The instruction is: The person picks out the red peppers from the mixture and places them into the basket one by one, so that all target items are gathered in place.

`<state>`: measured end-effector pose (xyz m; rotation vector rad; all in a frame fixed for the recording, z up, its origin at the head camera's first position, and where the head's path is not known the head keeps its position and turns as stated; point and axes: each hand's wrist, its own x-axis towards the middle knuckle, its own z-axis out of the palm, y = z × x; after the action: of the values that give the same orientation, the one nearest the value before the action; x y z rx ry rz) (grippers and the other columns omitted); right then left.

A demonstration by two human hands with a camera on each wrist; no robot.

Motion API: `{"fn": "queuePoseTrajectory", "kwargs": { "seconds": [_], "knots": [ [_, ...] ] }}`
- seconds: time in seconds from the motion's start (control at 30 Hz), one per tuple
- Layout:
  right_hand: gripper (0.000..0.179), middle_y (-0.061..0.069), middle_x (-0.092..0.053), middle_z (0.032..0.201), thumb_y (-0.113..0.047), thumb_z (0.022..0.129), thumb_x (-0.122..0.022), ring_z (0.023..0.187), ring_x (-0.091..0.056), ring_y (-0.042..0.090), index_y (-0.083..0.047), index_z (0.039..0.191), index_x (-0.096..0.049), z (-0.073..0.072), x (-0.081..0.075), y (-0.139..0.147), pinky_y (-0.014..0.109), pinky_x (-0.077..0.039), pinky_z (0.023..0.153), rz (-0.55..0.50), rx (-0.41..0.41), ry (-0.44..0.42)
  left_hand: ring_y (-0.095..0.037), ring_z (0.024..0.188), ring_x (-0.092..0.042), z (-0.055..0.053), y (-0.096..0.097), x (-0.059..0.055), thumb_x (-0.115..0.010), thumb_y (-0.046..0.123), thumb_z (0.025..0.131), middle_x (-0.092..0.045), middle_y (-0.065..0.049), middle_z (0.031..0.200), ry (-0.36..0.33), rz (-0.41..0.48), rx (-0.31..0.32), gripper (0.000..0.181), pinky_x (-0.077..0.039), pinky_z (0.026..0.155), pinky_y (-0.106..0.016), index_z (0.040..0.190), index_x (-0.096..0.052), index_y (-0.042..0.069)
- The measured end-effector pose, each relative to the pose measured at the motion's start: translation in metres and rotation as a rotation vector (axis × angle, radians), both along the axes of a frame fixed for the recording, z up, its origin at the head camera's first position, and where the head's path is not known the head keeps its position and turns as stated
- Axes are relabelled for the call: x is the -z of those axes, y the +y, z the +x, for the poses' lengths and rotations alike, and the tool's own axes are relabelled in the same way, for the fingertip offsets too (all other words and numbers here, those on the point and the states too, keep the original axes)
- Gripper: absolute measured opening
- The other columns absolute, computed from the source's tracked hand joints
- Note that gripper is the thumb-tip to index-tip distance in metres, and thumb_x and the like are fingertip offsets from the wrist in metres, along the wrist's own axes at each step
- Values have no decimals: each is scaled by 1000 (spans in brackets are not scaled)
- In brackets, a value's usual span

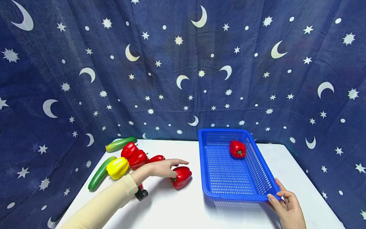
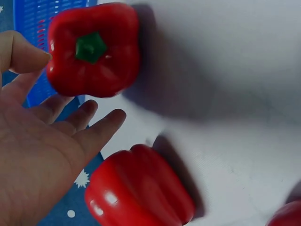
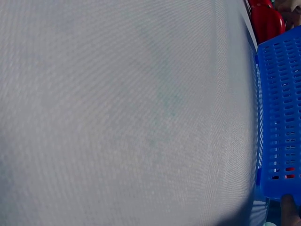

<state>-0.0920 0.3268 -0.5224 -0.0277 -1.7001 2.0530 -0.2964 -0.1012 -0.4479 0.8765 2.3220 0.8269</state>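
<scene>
My left hand (image 1: pixel 163 168) reaches over a red bell pepper (image 1: pixel 182 178) in the middle of the table, its fingers spread and stretched out. In the left wrist view, the thumb and fingertips (image 2: pixel 117 115) are right at the side of this pepper, whose green stem end faces the camera. At the right, my right hand (image 1: pixel 288 208) grips the near right corner of a blue plastic basket (image 1: pixel 275 187), thumb on the rim. Another red bell pepper (image 1: pixel 237 149) lies inside the basket toward its far right. Only a fingertip of the right hand shows in the right wrist view.
Left of the left hand lie a yellow bell pepper (image 1: pixel 117 168), several red bell peppers (image 1: pixel 138 159) and two cucumbers (image 1: pixel 100 174). Partly behind the left forearm is a small black object (image 1: pixel 141 194). A blue curtain (image 1: pixel 197 63) stands behind the white table (image 1: pixel 171 210).
</scene>
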Motion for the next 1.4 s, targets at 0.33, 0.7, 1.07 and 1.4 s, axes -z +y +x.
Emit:
{"fn": "queuePoseTrajectory", "kwargs": {
  "seconds": [0.33,0.7,1.07,1.4],
  "knots": [
    [23,-1,-40,157,9,98,-61,110,-63,-1,2,112,-43,1,-1,-1,25,-59,77,13,14,-19,-16,124,-49,4,5,10,-65,11,89,-50,10,147,13,-13,31,65,-48,97,-34,150,-53,32],
    [24,-5,-43,151,16,97,-57,111,-64,0,4,113,-43,1,2,0,25,-60,76,-11,-6,12,-15,121,-50,6,7,13,-63,9,89,-50,9,146,33,-33,45,66,-48,94,-31,150,-54,30],
    [24,-2,-41,155,13,97,-58,111,-63,0,3,112,-43,1,-1,-1,24,-59,78,2,0,2,-14,120,-51,8,8,13,-62,3,87,-50,7,148,47,-41,55,67,-48,94,-30,147,-56,31],
    [25,8,-30,164,7,98,-62,111,-61,-3,1,114,-44,2,-4,-1,24,-59,78,19,23,-62,-17,123,-51,7,6,11,-62,-1,84,-48,3,151,43,-29,75,70,-47,96,-31,147,-57,30]
  ]
}}
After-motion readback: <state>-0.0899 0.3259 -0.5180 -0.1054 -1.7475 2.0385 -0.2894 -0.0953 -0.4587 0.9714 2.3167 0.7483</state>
